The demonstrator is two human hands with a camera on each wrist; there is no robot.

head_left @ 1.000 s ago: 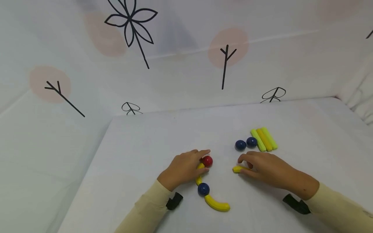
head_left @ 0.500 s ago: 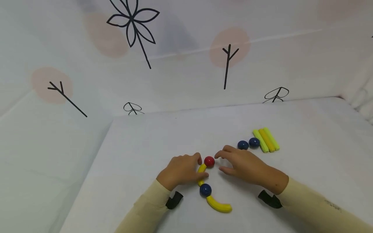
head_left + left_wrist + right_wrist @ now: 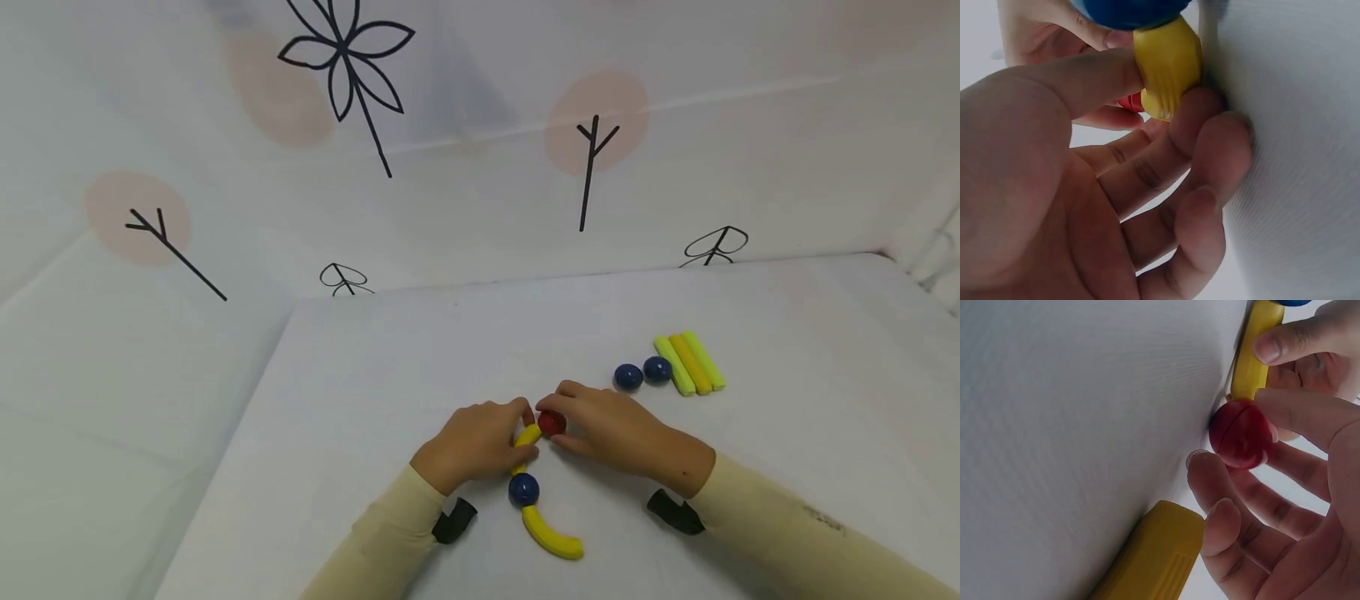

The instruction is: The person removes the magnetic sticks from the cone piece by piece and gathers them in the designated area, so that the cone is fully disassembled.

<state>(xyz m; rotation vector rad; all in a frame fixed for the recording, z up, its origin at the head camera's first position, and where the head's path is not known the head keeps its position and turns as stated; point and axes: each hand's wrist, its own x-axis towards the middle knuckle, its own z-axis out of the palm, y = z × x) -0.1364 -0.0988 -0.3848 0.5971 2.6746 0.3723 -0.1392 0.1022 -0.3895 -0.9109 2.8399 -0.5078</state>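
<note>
My left hand (image 3: 480,446) pinches a curved yellow rod (image 3: 529,435) between thumb and fingers, low over the white surface. At that rod's upper end sits a red ball (image 3: 552,424), which my right hand (image 3: 618,429) holds between thumb and fingers. A dark blue ball (image 3: 523,490) joins the held rod's near end, and a second curved yellow rod (image 3: 552,536) extends from it toward me. In the right wrist view, another yellow rod (image 3: 1154,550) lies close by my right fingertips; my right hand covers it in the head view.
Two dark blue balls (image 3: 628,377) stand behind my right hand. Beside them lie three straight sticks (image 3: 689,363), yellow-green and yellow, side by side. A patterned white cloth (image 3: 465,200) rises behind the table surface (image 3: 420,342).
My right hand has left the yellow rod at the right, moved left and taken hold of the red ball. My left fingers have drawn back from the ball, staying on the curved rod.
</note>
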